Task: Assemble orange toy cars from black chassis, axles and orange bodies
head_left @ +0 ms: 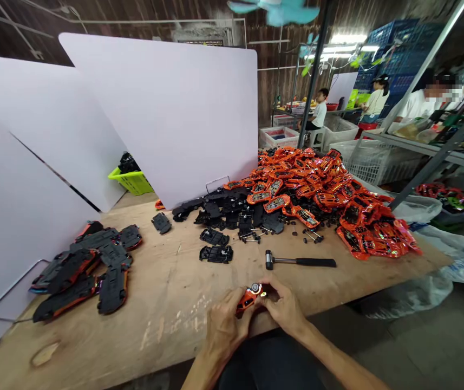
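Note:
Near the front edge of the wooden table (167, 314), both my hands hold one orange toy car body (248, 299) between them. My left hand (224, 322) is closed around its left side. With fingers bent, my right hand (283, 306) grips its right end, close to a small wheel (255, 288). Just beyond lies a hammer (300, 262), its black handle pointing right. Two black car chassis (216, 254) rest behind and to the left, with several wheel axles (252, 237) scattered past them.
A large heap of orange car bodies (308, 184) covers the back right. Cars with black undersides up (112, 271) are piled at left. White panels (175, 108) stand behind, near a green basket (136, 182). Other people (376, 103) sit or stand at far right.

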Demonstrator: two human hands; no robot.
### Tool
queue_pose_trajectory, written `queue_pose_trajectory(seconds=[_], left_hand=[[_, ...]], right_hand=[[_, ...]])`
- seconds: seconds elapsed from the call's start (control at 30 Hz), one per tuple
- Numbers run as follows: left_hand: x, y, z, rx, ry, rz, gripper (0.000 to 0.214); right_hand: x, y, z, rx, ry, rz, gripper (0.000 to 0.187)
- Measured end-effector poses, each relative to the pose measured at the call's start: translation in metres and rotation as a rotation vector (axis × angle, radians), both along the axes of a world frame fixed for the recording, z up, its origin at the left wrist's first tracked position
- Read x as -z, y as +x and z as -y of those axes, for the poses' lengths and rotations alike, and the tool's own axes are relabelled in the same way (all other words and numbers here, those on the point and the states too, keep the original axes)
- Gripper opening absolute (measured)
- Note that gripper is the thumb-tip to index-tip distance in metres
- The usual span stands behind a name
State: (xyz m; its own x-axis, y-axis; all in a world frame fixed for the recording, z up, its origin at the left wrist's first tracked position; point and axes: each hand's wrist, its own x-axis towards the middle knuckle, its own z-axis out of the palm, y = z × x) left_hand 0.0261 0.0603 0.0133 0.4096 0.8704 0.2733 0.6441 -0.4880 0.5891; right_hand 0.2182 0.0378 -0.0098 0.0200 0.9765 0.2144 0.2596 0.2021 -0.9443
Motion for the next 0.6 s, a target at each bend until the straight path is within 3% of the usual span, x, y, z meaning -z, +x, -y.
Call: queue_pose_trajectory(seconds=[0.1, 0.2, 0.3, 0.4, 0.43, 0.5, 0.6], left_hand=[[-0.001, 0.001, -0.001, 0.019, -0.03, 0.05, 0.026], [-0.007, -0.002, -0.004, -0.008, -0.131, 0.197, 0.027], [-0.014, -0.002, -0.003, -0.142, -0.316, 0.437, 0.033], [-0.013, 0.009, 0.003, -0.251, -0.56, 0.889, 0.048], [-0.011, 0.014, 0.006, -0.252, -0.639, 1.046, 0.054], [-0.008, 0.022, 0.01, -0.208, -0.771, 1.264, 0.06], [-0.007, 0.016, 0.013, -0.123, -0.813, 1.258, 0.055]], right_hand=[[0.001, -0.002, 0.004, 0.029, 0.117, 0.094, 0.013], [-0.01, 0.003, 0.003, -0.003, 0.119, 0.106, 0.017], [-0.022, 0.009, 0.001, -0.046, 0.123, 0.018, 0.041], [-0.021, 0.005, 0.001, -0.031, 0.088, -0.077, 0.078], [-0.017, 0.002, 0.002, -0.024, 0.051, -0.085, 0.08], [-0.009, -0.006, 0.006, 0.013, -0.01, -0.062, 0.064], [-0.007, -0.006, 0.011, 0.058, 0.017, 0.09, 0.032]])
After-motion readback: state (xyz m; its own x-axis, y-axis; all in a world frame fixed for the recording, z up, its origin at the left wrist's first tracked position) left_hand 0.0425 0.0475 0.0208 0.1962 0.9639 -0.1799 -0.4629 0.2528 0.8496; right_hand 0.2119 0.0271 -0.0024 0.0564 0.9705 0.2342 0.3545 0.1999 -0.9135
